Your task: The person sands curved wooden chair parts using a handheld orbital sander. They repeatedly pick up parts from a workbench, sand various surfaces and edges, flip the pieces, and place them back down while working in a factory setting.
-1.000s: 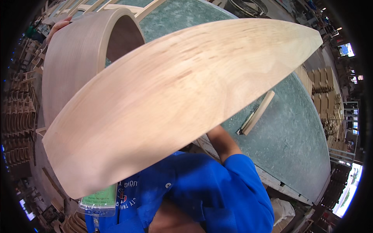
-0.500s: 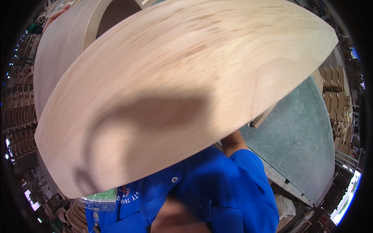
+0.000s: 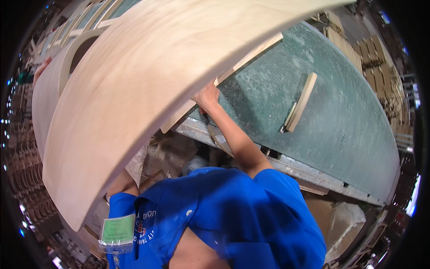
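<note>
A large curved piece of pale wood (image 3: 121, 85) fills the left and top of the view, raised and tilted close to me. A rounded opening shows behind its broad front face. Fingers of my left hand (image 3: 41, 71) wrap over its far left edge; the rest of that hand is hidden behind the wood. My right hand (image 3: 207, 96) is closed just under the wood's lower edge, beside a pale wooden strip (image 3: 181, 115). Something dark shows under its fingers, with a tan hose (image 3: 218, 141) hanging below, but I cannot make out what it is.
A worn green tabletop (image 3: 345, 121) spreads to the right, with a short wooden stick (image 3: 302, 103) lying on it. Stacks of cut wooden parts (image 3: 378, 67) stand beyond. A clear plastic bag (image 3: 347, 226) is at the lower right. Slatted wooden frames (image 3: 87, 20) lie at the far left.
The curved wood has swung up and to the left, its face turning more upright. My right forearm and hand, the stick and more of the green tabletop have come into view.
</note>
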A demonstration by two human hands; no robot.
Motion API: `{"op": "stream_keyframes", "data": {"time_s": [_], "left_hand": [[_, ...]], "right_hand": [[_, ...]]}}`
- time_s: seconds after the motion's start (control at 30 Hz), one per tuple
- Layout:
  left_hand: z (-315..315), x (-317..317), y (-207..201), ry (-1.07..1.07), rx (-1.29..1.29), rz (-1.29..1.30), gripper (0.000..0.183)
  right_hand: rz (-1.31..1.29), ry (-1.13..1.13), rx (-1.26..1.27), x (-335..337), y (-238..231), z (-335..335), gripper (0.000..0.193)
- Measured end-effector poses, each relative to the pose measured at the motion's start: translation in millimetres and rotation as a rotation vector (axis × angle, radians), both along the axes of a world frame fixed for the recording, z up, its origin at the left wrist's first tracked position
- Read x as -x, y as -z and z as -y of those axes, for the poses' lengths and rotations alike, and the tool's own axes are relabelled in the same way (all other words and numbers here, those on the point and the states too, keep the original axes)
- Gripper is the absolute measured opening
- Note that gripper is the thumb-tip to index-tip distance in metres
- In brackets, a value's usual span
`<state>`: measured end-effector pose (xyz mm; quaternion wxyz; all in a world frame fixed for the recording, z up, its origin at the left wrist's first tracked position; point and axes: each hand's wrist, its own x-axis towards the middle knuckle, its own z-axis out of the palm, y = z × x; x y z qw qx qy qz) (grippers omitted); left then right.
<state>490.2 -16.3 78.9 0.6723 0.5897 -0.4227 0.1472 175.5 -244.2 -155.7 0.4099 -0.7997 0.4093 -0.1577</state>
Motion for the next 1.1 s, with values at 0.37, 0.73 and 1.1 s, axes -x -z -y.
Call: {"op": "stream_keyframes", "data": {"time_s": [0.37, 0.73, 1.1], "left_hand": [[7, 14, 15, -0.094, -0.018, 0.033, 0.028], [12, 29, 26, -0.379, -0.168, 0.172, 0.028], [-17, 29, 29, -0.375, -0.173, 0.166, 0.029]], "right_hand": [[-0.008, 0.282, 0.046, -29, -20, 23, 0.079], [0.327, 0.882, 0.248, -87, 14, 82, 0.076], [-0.003, 0.16, -0.089, -67, -14, 26, 0.063]]}}
